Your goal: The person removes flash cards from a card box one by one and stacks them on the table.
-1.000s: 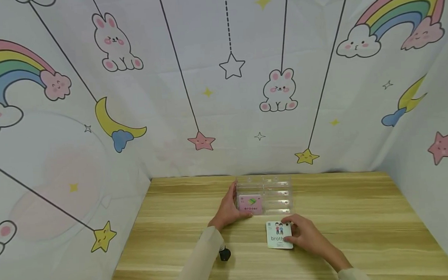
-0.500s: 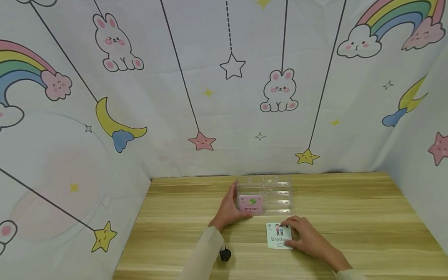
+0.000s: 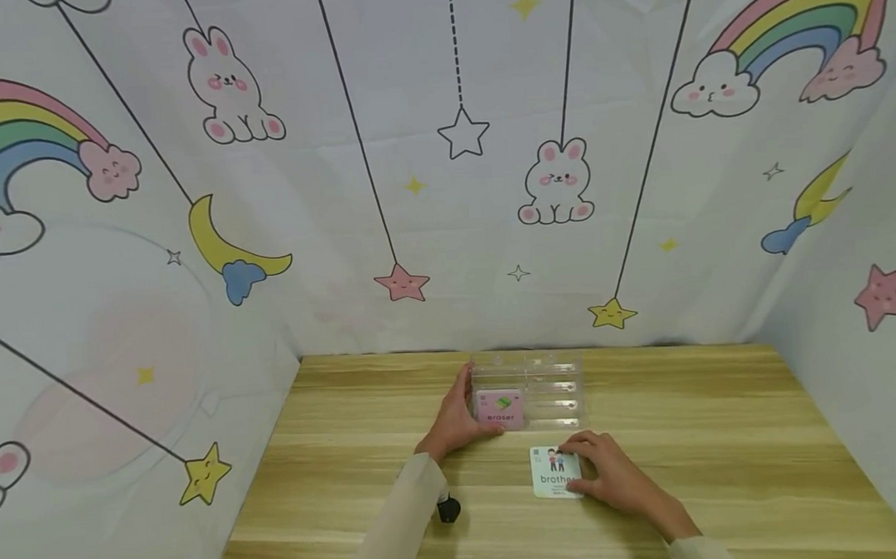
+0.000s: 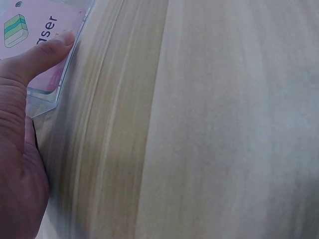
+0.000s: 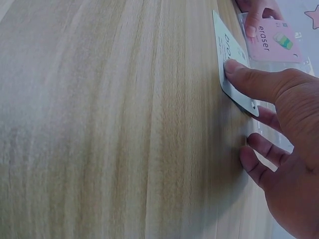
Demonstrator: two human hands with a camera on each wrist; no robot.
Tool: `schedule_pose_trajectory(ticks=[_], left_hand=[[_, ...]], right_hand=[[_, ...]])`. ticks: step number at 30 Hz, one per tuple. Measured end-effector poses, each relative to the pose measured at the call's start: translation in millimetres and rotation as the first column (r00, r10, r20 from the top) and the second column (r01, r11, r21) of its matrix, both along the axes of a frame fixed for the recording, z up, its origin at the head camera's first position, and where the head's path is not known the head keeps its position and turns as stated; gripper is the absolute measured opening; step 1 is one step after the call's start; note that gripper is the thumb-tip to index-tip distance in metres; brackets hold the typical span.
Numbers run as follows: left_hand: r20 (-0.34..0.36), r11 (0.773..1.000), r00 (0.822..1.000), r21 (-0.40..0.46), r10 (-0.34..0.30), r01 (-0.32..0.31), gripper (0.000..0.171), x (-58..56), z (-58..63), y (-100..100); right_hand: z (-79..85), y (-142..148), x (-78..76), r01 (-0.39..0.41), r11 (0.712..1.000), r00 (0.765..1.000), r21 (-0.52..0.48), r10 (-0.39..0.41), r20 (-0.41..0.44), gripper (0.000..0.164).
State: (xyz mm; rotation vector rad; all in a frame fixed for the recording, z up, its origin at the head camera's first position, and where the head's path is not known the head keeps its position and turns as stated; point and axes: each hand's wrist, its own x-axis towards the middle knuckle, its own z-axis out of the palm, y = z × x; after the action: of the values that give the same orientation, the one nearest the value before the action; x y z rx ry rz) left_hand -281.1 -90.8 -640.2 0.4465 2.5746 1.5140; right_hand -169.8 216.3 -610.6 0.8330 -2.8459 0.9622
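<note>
A clear plastic case with several compartments (image 3: 556, 396) lies near the back of the table. My left hand (image 3: 456, 421) holds its left end, fingers along the side and thumb over the front edge. In the case's front left compartment sits a pink card (image 3: 500, 409) reading "eraser"; the left wrist view shows my thumb (image 4: 47, 55) lying across it. A pale green "brother" card (image 3: 548, 473) is in front of the case. My right hand (image 3: 614, 475) pinches its right edge. From the right wrist, the card (image 5: 234, 74) appears tilted, with thumb on its face and other fingers partly hidden.
The wood-grain table (image 3: 725, 434) extends to both sides. Behind it hangs a white cloth (image 3: 494, 311) printed with rabbits, stars and rainbows. A black object (image 3: 448, 510) shows at the left sleeve's cuff.
My right thumb and fingers have slid toward the "brother" card's right edge, uncovering more of its word. The card has shifted slightly toward me. My left hand and the case stay put.
</note>
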Motion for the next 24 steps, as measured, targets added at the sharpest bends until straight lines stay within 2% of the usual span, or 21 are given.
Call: schedule_pose_trajectory(ticks=[6, 13, 24], left_hand=[[0.007, 1.0, 1.0, 0.007, 0.002, -0.003, 0.134, 0.7, 1.7, 1.2], [0.002, 1.0, 1.0, 0.025, -0.003, 0.003, 0.134, 0.7, 1.5, 0.9], [0.009, 1.0, 1.0, 0.023, 0.002, -0.002, 0.133, 1.4, 2.2, 0.1]], right_hand=[[-1.0, 1.5, 0.4, 0.005, 1.0, 1.0, 0.01, -0.005, 0.003, 0.049], [-0.5, 1.5, -2.3, 0.022, 1.0, 0.999, 0.007, -0.023, 0.049, 0.052], [20.0, -15.6, -22.2, 0.008, 0.996, 1.0, -0.088, -0.007, 0.01, 0.048]])
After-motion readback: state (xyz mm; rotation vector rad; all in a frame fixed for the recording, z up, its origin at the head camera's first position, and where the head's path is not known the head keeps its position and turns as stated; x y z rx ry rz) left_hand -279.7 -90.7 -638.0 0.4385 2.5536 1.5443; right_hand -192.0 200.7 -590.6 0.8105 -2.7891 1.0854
